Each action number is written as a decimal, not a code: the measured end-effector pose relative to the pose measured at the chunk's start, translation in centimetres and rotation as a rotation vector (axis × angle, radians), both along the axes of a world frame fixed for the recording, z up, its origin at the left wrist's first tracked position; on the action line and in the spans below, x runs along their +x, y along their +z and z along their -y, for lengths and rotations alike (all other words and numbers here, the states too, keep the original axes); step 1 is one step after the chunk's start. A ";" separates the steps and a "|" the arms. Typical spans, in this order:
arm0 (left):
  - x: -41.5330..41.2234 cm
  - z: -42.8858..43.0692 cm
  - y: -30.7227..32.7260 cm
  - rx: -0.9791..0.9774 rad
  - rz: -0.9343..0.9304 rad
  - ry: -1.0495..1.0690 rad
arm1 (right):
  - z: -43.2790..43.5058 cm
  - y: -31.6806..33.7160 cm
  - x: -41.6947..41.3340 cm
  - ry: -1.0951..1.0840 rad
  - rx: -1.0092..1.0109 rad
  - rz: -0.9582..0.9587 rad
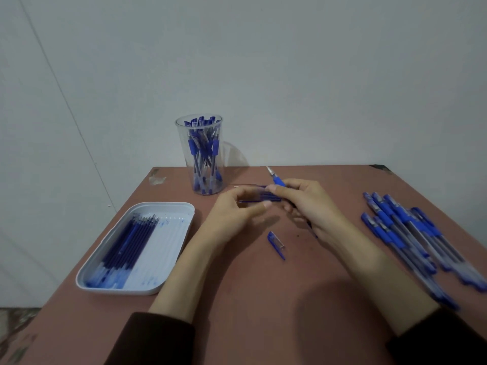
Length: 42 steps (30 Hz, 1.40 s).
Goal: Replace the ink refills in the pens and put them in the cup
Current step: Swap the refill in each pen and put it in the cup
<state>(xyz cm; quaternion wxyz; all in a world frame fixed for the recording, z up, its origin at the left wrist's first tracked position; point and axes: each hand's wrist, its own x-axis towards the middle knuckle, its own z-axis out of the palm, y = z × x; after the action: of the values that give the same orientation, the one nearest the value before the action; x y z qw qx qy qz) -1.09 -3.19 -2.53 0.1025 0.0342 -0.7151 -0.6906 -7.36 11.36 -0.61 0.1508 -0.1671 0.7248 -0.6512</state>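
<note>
My right hand (305,204) grips a pen (275,179) by its blue grip, tip pointing up and to the left. Between both hands is a blurred clear flat pack of blue refills (259,194). My left hand (234,216) pinches its left end between thumb and fingers, and my right fingertips touch its right end. A loose blue pen cap (276,245) lies on the table below my hands. The clear cup (199,154), behind and to the left of my hands, stands upright and holds several blue pens.
A white tray (172,256) at the left holds several blue refills (126,241) along its left side. A pile of capped blue pens (411,233) lies at the right of the brown table (263,299). A grey wall stands close behind.
</note>
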 end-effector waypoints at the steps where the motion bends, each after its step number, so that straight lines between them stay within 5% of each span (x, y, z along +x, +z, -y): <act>1: 0.0 0.2 -0.2 -0.099 0.045 -0.063 | -0.1 0.0 -0.2 -0.040 -0.003 -0.008; 5: 0.4 0.8 0.2 -0.607 0.098 -0.301 | -0.5 0.0 -0.7 -0.121 -0.014 -0.007; 9: 0.8 0.9 0.3 -0.783 0.109 -0.321 | -0.6 0.0 -0.7 -0.126 -0.012 -0.002; 16: 0.5 1.2 0.3 -0.614 -0.034 0.119 | -0.4 -0.2 -0.8 -0.122 0.049 -0.254; 20: 0.2 1.3 0.5 -0.472 -0.074 0.289 | -0.6 -0.3 -0.8 -0.143 0.303 -0.628; 24: 0.3 1.6 0.5 -0.415 -0.064 0.325 | -0.6 -0.3 -0.6 -0.193 0.533 -0.806; 42: 0.9 0.6 1.1 -0.343 -0.170 0.175 | 0.0 0.0 0.6 -0.093 0.586 -0.777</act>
<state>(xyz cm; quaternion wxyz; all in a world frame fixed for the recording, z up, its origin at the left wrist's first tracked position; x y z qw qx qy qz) -0.24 -3.77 -1.42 0.2266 0.0198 -0.8053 -0.5475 -6.71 11.41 -0.63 -0.1194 -0.3156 0.8870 -0.3152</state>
